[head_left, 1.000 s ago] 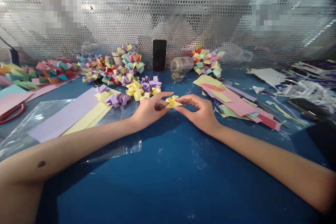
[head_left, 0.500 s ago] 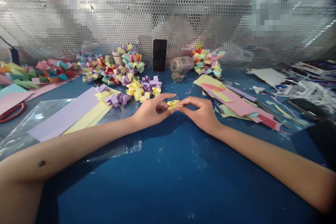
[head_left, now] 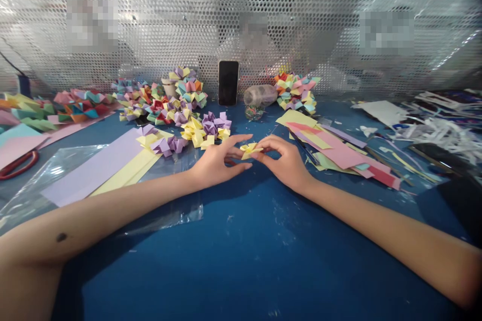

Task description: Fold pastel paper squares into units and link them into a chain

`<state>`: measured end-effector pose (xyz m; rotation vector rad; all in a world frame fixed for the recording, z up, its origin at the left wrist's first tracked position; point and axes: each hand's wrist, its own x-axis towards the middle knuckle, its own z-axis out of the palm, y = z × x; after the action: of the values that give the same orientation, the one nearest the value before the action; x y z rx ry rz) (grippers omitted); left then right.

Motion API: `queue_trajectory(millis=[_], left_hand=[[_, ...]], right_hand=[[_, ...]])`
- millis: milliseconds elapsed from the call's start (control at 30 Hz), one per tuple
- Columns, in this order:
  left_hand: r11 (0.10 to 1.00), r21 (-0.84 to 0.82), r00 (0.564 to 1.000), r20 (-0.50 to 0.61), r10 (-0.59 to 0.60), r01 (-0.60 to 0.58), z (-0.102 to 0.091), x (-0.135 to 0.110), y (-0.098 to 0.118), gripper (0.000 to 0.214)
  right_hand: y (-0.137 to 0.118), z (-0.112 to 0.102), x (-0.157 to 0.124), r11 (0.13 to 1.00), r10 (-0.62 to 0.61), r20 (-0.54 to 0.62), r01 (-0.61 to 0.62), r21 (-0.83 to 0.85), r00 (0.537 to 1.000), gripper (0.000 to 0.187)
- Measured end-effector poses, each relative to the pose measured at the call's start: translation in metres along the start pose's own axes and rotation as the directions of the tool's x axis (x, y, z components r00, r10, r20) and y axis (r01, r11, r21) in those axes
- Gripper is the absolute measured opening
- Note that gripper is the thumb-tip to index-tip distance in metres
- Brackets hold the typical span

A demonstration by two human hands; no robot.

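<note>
A small folded yellow paper piece sits between my two hands just above the blue table. My left hand pinches its left side, with the index finger stretched out above it. My right hand grips its right side with bent fingers. Just behind my left hand lie several finished yellow and purple folded pieces.
Purple and yellow paper strips lie on a clear plastic bag at left. Coloured strips are stacked at right. Heaps of multicoloured folded pieces, a black phone and a jar stand against the perforated metal wall. Red-handled scissors lie far left.
Both hands stayed on the yellow piece and turned it slightly while drawing closer together. The view shifted a little.
</note>
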<state>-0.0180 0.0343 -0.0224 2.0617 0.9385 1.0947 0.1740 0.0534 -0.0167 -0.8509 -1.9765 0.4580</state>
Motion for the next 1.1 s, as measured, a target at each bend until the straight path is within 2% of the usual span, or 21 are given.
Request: queue_trajectory(millis=[100,200,300,400,500,600,700,867,1100], left_hand=[[0.999,-0.019,0.998,-0.046,-0.038,0.037,-0.002,0.001,0.002,0.048],[0.988,-0.065,0.981,-0.125,-0.148,0.141,-0.004,0.006,-0.001,0.04],[0.959,-0.194,0.97,-0.085,-0.228,0.208,-0.004,0.01,-0.006,0.046],[0.927,-0.309,0.971,-0.044,-0.237,0.212,-0.004,0.012,-0.009,0.05],[0.909,-0.359,0.969,-0.046,-0.244,0.212,-0.004,0.012,-0.012,0.048],[0.903,-0.378,0.972,-0.035,-0.234,0.203,-0.005,0.012,-0.014,0.045],[0.901,-0.39,0.976,-0.024,-0.215,0.189,-0.006,0.011,-0.012,0.045],[0.877,-0.438,0.976,0.004,-0.217,0.197,-0.007,0.01,-0.003,0.051],[0.9,-0.4,0.982,0.005,-0.187,0.173,-0.005,0.009,-0.009,0.048]], right_hand=[[0.002,0.0,0.0,1.0,0.011,-0.048,-0.012,-0.029,0.999,0.021],[0.002,0.0,0.0,0.999,-0.022,-0.088,0.019,-0.038,0.996,0.019],[-0.001,-0.001,-0.001,0.996,-0.075,-0.054,0.073,-0.05,0.996,0.018],[-0.003,-0.001,-0.001,0.994,-0.09,-0.009,0.089,-0.058,0.996,0.019],[-0.002,-0.001,-0.001,0.992,-0.088,-0.014,0.086,-0.088,0.996,0.016],[-0.002,-0.001,-0.002,0.993,-0.078,0.012,0.079,-0.087,0.997,0.011],[-0.002,0.001,-0.004,0.999,-0.036,0.047,0.037,-0.003,0.998,0.009],[-0.002,0.003,-0.006,1.0,0.03,0.022,-0.03,0.004,0.999,0.011],[-0.002,0.002,-0.005,1.0,0.001,0.005,-0.001,-0.01,1.0,0.01]])
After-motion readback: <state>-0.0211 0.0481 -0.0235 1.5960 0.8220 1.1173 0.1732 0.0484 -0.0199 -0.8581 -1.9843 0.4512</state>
